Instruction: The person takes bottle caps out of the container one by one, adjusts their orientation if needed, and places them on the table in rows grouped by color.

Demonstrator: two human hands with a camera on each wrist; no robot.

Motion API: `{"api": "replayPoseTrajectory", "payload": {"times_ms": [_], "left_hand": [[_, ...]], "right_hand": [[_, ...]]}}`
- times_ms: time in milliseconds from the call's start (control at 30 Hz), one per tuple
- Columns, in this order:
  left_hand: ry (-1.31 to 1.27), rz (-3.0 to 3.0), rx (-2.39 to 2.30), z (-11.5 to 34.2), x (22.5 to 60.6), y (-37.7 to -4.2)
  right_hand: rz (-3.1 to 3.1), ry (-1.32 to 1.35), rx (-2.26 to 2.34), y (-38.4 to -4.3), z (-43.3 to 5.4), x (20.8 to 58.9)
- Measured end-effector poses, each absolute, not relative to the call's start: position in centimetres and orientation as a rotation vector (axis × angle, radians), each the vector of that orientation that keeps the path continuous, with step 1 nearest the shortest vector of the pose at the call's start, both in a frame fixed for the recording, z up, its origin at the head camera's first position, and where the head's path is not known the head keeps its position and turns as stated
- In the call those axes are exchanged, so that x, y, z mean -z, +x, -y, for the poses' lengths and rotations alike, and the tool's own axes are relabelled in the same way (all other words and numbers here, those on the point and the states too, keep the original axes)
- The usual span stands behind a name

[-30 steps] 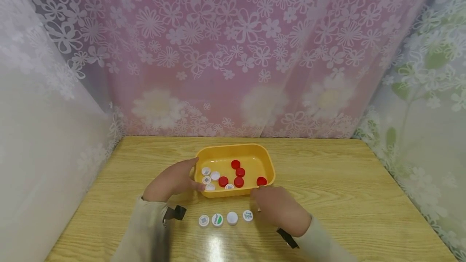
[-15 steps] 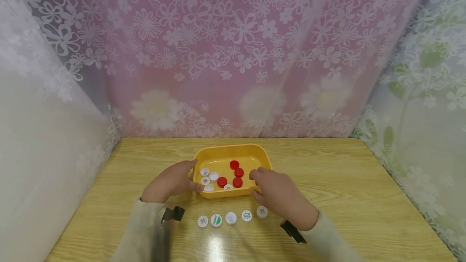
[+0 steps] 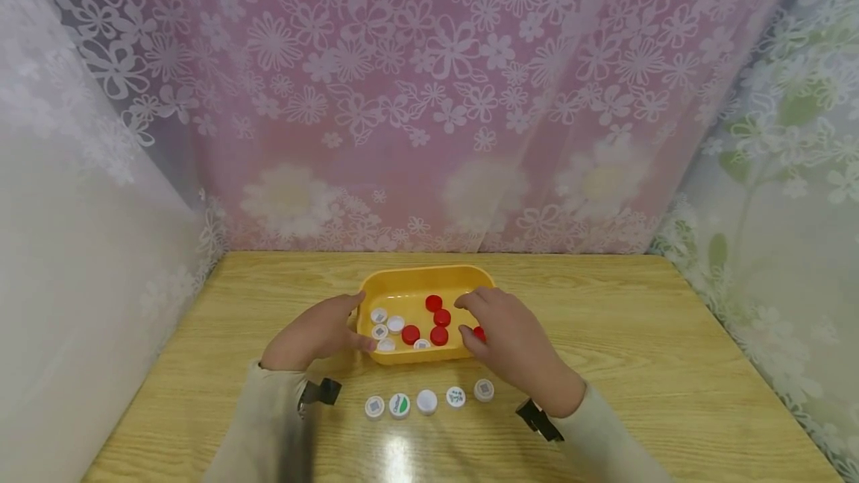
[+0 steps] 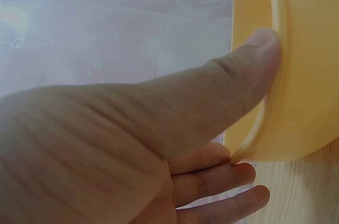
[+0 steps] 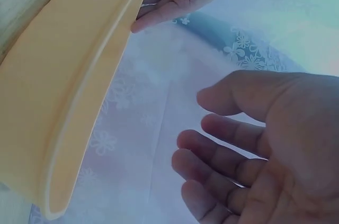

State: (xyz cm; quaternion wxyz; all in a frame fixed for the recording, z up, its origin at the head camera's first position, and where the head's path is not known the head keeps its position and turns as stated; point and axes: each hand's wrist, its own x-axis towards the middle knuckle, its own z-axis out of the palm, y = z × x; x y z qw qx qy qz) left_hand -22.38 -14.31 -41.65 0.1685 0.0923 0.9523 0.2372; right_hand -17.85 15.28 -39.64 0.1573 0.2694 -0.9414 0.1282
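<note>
At the left end of the yellow tray (image 3: 429, 355), my left hand (image 3: 318, 335) grips the rim, thumb at the near side and fingers at the far left corner. The left wrist view shows that thumb (image 4: 249, 62) lying on the rim. My right hand (image 3: 517, 334) hovers over the tray's right part with thumb and fingers parted. In the right wrist view nothing lies between its fingers (image 5: 193, 160). Inside the tray are red bottle caps (image 3: 439, 335) and white bottle caps (image 3: 395, 325), several of each. My right hand partly hides one red cap (image 3: 479, 333).
A row of several white caps lies on the wooden table (image 3: 604, 319) in front of the tray, from a cap with a square mark (image 3: 374, 408) to a similar one (image 3: 484, 390) at the right. A flowered pink curtain (image 3: 429, 133) hangs behind the table.
A white cap now shows at the row's right end, where my right hand was. That hand has moved up over the tray and its fingers have spread. My left hand stays at the tray.
</note>
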Motion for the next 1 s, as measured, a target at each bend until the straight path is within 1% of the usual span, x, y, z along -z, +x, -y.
{"api": "replayPoseTrajectory", "payload": {"times_ms": [1000], "left_hand": [[0.291, -2.704, -0.726, 14.53, 41.84, -22.41]], "right_hand": [[2.64, 0.768, -0.396, -18.56, -15.95, 39.97]]}}
